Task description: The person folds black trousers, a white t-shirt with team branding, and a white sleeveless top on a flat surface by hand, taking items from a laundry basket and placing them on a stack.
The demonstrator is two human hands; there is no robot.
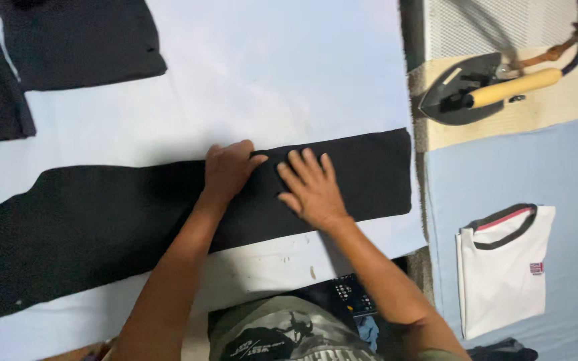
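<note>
Near the surface's front edge, left hand [229,170] and right hand [312,187] press flat, fingers spread, on black cloth [168,214]; smoothing outward evenly should keep creases away.

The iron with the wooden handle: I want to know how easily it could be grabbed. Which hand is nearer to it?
Right. The right hand lies flat on the black cloth, on the side toward the iron; the left hand lies beside it, farther away.
</note>
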